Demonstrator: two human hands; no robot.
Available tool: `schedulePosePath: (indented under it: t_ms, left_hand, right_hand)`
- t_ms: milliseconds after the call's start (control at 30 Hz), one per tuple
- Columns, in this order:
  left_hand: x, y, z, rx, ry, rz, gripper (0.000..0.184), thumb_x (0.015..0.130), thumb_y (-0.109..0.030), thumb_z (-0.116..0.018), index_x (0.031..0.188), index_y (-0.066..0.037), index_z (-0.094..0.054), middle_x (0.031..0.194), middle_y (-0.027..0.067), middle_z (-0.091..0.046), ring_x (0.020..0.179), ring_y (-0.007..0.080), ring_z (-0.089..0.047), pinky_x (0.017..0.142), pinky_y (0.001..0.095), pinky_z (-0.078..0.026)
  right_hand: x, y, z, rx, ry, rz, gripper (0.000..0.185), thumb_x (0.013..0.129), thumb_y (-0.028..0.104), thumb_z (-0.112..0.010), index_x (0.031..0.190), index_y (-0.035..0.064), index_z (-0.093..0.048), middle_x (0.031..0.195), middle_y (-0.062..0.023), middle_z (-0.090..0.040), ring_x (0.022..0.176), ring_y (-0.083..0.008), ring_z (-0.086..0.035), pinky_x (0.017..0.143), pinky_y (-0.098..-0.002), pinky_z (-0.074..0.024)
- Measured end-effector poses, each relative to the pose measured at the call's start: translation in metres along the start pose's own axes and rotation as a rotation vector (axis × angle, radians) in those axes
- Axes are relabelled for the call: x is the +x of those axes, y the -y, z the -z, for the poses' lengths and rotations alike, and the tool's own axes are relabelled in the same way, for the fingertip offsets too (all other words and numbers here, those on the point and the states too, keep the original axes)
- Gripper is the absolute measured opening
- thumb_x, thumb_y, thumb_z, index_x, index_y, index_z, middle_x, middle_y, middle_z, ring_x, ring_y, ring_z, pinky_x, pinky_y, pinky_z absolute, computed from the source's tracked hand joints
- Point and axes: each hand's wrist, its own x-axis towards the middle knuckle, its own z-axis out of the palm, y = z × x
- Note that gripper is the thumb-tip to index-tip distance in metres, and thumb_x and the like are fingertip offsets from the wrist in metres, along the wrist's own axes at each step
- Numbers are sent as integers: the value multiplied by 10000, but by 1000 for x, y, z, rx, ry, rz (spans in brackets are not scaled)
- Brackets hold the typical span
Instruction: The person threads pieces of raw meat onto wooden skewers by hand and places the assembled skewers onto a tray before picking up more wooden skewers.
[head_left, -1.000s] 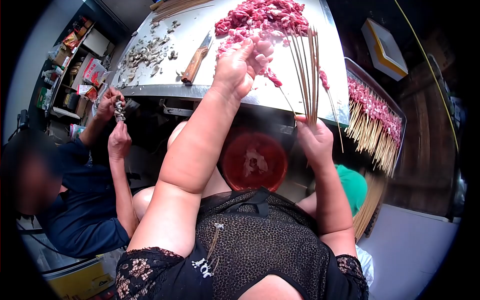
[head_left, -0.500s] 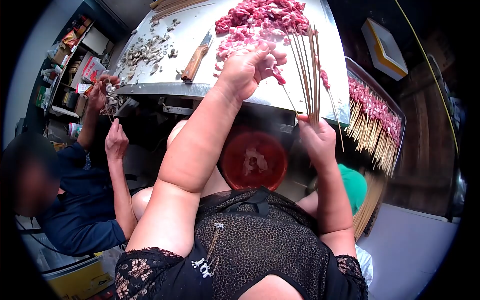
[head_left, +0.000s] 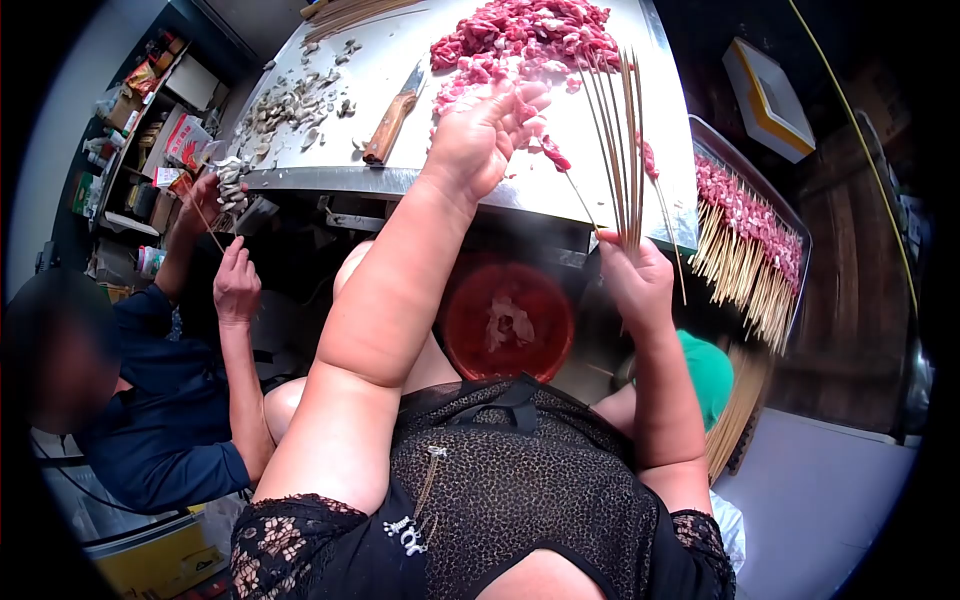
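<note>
My left hand [head_left: 472, 150] is turned palm up over the table's near side, beside the meat heap. Its fingers are curled around small pieces of raw meat [head_left: 524, 108]. Closed in my right hand [head_left: 637, 280] is a fan of several thin bamboo skewers [head_left: 624, 160], points upward. One skewer from that hand leans left, with a red piece of meat [head_left: 555, 154] on its tip, just right of my left fingers. Another skewer with meat [head_left: 650, 160] lies at the table's right side, near the bundle. A large heap of cut raw meat [head_left: 520, 40] rests behind my left hand.
A wooden-handled knife [head_left: 390, 125] and greyish pieces [head_left: 290, 110] lie on the white table [head_left: 400, 178]. Filled skewers [head_left: 750, 230] fill a tray at right. Below stands a red basin [head_left: 465, 320]. At left, a co-worker's hands [head_left: 236, 285] hold a skewer of greyish pieces.
My left hand has moved slightly left, away from the skewer tip carrying meat. My right hand has barely moved. The co-worker's skewered greyish pieces have come up into clearer view.
</note>
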Motion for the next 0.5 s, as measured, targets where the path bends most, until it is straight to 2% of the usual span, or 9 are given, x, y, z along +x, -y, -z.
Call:
schedulePosePath:
  t_ms: [100, 133, 233, 500]
  left_hand:
    - [1, -7, 3, -28, 33, 61, 337, 975, -198, -367, 1137, 74, -484, 1129, 192, -574, 976, 248, -596, 780, 300, -521]
    - [2, -6, 0, -51, -45, 36, 319, 974, -196, -372, 1125, 56, -495, 1096, 190, -589, 934, 250, -609, 763, 317, -532]
    - [1, -8, -3, -3, -95, 1, 295, 972, -188, -376, 1115, 34, -509, 1070, 183, -598, 921, 252, -617, 744, 338, -543]
    - [-2, -11, -6, 33, -92, 20, 250, 967, -148, -370, 1092, 22, -504, 1048, 175, -604, 962, 262, -613, 762, 348, -550]
  right_hand:
    - [0, 0, -1, -20, -4, 3, 143, 864, 61, -580, 981, -2, -631, 699, 34, -544, 583, -26, -467, 518, -166, -372]
    - [0, 0, -1, -20, -1, -1, 142, 863, 58, -578, 980, -2, -630, 702, 32, -546, 586, -28, -471, 521, -167, -375]
    - [-1, 1, -2, -32, 2, -14, 139, 862, 53, -576, 977, -1, -630, 708, 30, -550, 591, -31, -476, 526, -168, -380]
    - [0, 1, -2, -37, -7, -15, 132, 860, 58, -579, 970, 4, -631, 712, 33, -553, 591, -35, -478, 527, -172, -384]
